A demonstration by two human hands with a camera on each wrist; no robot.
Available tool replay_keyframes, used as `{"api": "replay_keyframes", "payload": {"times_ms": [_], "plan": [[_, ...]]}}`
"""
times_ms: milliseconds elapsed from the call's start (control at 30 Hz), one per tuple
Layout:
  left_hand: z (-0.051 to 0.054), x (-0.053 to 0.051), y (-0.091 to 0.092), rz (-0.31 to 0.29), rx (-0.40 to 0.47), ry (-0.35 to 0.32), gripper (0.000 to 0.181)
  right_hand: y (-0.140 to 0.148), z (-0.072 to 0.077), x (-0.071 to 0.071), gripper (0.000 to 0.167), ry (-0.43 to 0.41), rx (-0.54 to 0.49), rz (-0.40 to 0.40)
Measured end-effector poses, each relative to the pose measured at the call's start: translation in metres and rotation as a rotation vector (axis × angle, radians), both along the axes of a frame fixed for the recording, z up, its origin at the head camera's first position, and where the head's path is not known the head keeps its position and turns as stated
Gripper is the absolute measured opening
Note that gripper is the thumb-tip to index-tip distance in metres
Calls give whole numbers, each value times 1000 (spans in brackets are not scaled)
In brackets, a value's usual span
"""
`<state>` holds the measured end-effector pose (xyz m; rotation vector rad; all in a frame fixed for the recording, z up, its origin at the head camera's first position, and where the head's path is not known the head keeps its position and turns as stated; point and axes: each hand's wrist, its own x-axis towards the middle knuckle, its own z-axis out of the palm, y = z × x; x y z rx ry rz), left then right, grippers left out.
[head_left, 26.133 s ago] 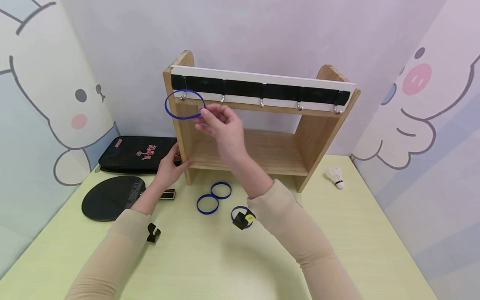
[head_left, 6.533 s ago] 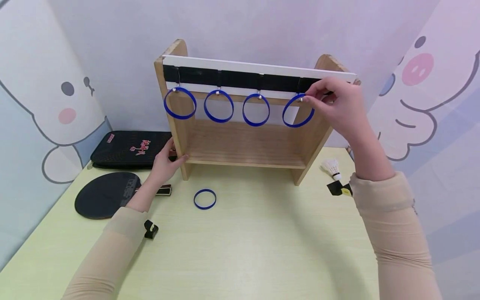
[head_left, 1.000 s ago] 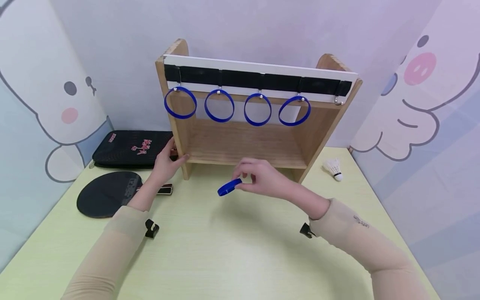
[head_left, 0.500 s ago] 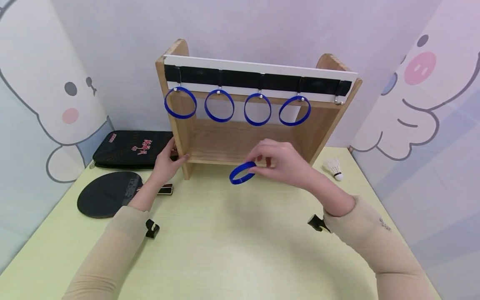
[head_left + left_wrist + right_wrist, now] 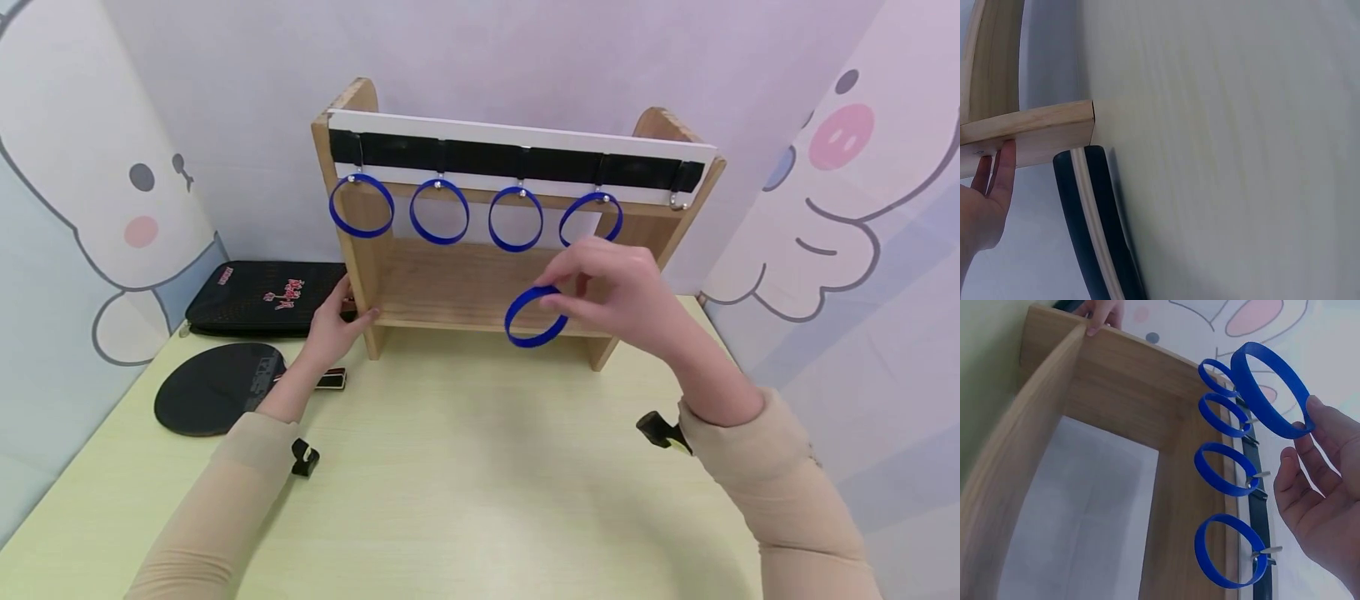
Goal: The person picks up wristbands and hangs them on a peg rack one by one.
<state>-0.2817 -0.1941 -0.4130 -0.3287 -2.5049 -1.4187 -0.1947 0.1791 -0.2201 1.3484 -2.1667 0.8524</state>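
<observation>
A blue ring-shaped wristband (image 5: pixel 534 317) is pinched at its edge between the thumb and fingertips of my right hand (image 5: pixel 618 292), in front of the shelf. Several like wristbands (image 5: pixel 360 207) hang from metal hooks on a white strip with a black band (image 5: pixel 480 157). The rightmost hook (image 5: pixel 677 201) holds nothing. My right hand slightly overlaps the lowest part of the nearest hanging wristband. My left hand (image 5: pixel 333 323) holds the left side panel of the wooden shelf (image 5: pixel 487 283), thumb over its front edge. In the left wrist view, its fingers (image 5: pixel 1005 169) lie against the panel.
A black zip case (image 5: pixel 262 300) lies left of the shelf. In front of it is a black table tennis bat (image 5: pixel 213 390), its handle partly behind my left wrist. Black straps show at both sleeves. Decorated walls (image 5: pixel 847 158) enclose the pale table (image 5: pixel 450 500).
My right hand has lifted the wristband up and to the right, from near the tabletop to before the shelf. Earlier wristbands lay on the table and fewer hung. My left hand stays put.
</observation>
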Motion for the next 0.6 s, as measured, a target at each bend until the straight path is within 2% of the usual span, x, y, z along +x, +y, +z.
{"api": "replay_keyframes", "payload": {"times_ms": [200, 400, 600], "plan": [[-1, -1, 0, -1, 1, 11, 74, 14, 12, 1, 27, -23, -85, 12], [-1, 0, 1, -7, -1, 30, 74, 30, 22, -1, 15, -29, -200, 16], [0, 0, 0, -9, 5, 34, 74, 48, 28, -7, 18, -65, -367, 73]]}}
